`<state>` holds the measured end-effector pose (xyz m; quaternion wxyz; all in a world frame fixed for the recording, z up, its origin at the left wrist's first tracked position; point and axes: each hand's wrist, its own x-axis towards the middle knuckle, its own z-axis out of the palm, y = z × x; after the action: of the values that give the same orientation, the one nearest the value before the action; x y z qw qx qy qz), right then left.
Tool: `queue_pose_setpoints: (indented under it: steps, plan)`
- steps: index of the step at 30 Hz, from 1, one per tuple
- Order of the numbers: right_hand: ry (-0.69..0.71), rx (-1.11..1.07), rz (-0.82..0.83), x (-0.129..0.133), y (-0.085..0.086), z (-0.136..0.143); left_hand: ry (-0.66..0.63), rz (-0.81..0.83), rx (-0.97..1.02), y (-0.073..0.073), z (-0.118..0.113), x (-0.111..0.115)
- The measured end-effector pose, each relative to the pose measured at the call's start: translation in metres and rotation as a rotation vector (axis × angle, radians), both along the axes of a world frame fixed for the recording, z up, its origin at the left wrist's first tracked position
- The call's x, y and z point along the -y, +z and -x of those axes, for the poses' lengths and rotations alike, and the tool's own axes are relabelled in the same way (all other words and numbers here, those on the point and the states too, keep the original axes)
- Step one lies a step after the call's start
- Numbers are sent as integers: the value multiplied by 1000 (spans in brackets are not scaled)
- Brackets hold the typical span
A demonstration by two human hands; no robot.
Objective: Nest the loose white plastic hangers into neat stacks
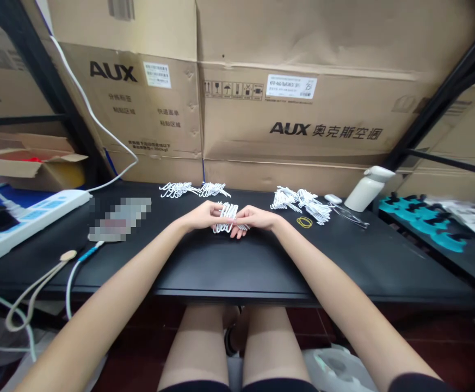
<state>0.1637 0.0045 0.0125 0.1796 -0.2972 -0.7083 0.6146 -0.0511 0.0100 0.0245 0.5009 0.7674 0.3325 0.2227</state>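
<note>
A bundle of white hooks is held between my two hands above the middle of the black table. My left hand has its fingers closed on the left side of the bundle. On the right side, my right hand grips the same bundle, with some fingertips showing below it. Behind my left hand lie two piles of white hooks. To the right of my right hand are two more piles, with yellow rubber bands in front of them.
A white bottle and glasses stand and lie at the right, near teal items. A power strip, a corded blurred object and a strap are at left. Large cardboard boxes line the back.
</note>
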Motion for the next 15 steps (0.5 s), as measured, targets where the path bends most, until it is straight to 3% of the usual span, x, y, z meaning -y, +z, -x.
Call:
queue_pose_setpoints:
  steps: [6,15]
  plan:
    - [-54,-112,30,-4,2,-4,76,-73,22,5,-2,1]
    - [-23,-49,19,4,3,7,-39,-6,-29,4,-10,14]
